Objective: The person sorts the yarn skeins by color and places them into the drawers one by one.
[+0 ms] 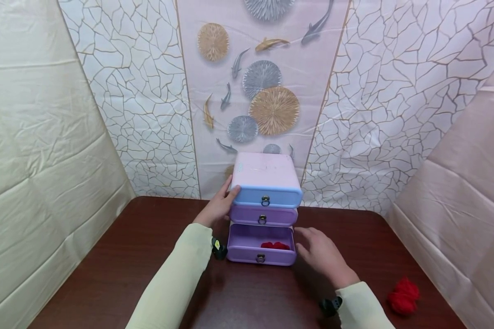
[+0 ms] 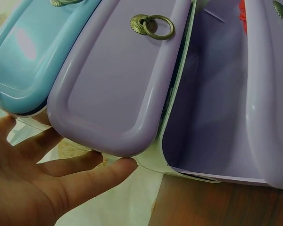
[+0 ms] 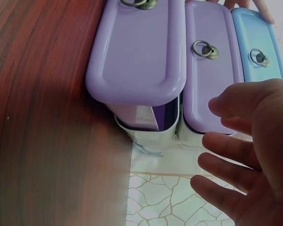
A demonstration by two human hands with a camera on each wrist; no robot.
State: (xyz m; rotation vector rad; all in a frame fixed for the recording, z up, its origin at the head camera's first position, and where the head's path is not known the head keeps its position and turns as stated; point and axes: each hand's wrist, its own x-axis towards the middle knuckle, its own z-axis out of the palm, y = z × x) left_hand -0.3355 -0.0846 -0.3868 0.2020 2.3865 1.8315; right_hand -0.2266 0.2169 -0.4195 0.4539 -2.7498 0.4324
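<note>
A small drawer cabinet [image 1: 265, 170] with a pink top stands on the table, its blue top drawer [image 1: 249, 196] and purple middle drawer [image 1: 244, 214] pushed in. Pulled out towards me is the purple bottom drawer [image 1: 243, 257], with something red [image 1: 275, 246] lying inside. My left hand [image 1: 217, 208] rests with extended fingers against the cabinet's left side; the left wrist view shows those fingertips [image 2: 127, 165] beside the middle drawer. Close to the right side of the bottom drawer is my right hand [image 1: 323, 256]. In the right wrist view its fingers [image 3: 226, 153] are spread, holding nothing.
A ball of red yarn [image 1: 404, 296] lies on the dark wooden table [image 1: 156, 265] at the right. Patterned cloth [image 1: 148, 114] hangs behind the table, and plain pale cloth [image 1: 37, 160] hangs along both sides.
</note>
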